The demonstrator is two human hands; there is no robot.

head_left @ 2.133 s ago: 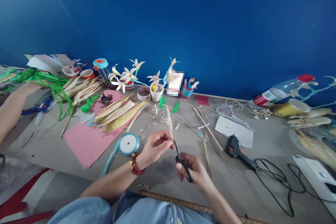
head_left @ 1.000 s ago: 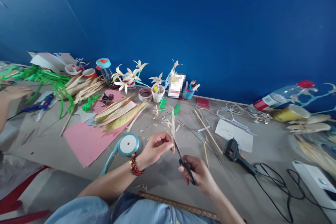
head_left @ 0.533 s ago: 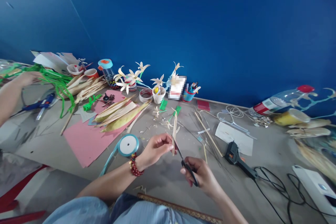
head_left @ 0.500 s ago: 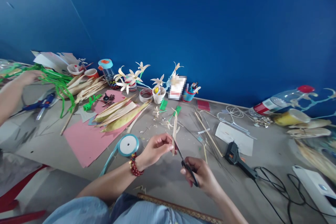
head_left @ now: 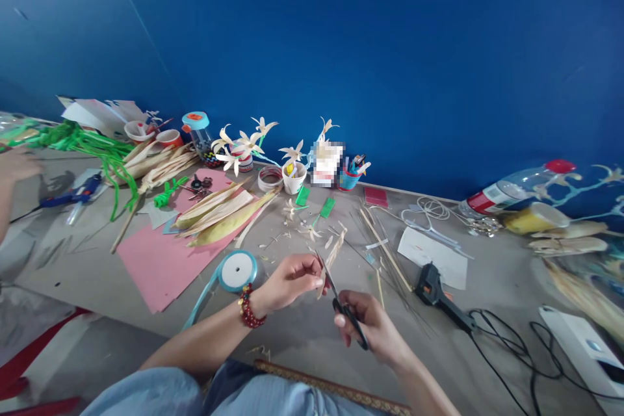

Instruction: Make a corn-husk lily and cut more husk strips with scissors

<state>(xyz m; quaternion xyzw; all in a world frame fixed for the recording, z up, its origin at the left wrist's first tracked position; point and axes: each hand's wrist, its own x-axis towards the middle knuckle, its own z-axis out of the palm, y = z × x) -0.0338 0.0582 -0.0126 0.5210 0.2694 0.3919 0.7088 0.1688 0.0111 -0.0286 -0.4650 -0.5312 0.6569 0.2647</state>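
Observation:
Between the thumb and fingers of my left hand (head_left: 295,281) is a narrow pale corn husk strip (head_left: 335,248), its top leaning right and its lower end showing under the fingertips. My right hand (head_left: 374,328) grips black-handled scissors (head_left: 332,283). Their blades point up and left, crossing close to the strip beside my left fingertips. Whether the blades touch the husk, I cannot tell. Beyond my hands, a small husk flower (head_left: 312,232) and pale scraps lie on the grey table (head_left: 292,357).
Left of my hands are a ribbon spool (head_left: 238,271), pink paper (head_left: 156,260) and husks (head_left: 219,221). A glue gun (head_left: 433,286) with a looping cord lies right, near thin wires (head_left: 394,260). Husk flowers (head_left: 249,143) stand behind. Another person's hand (head_left: 19,166) is at far left.
The husk strip has tipped from upright toward the right and sits lower, and the scissors have shifted slightly left. The other person's hand has drawn back left from the green strands.

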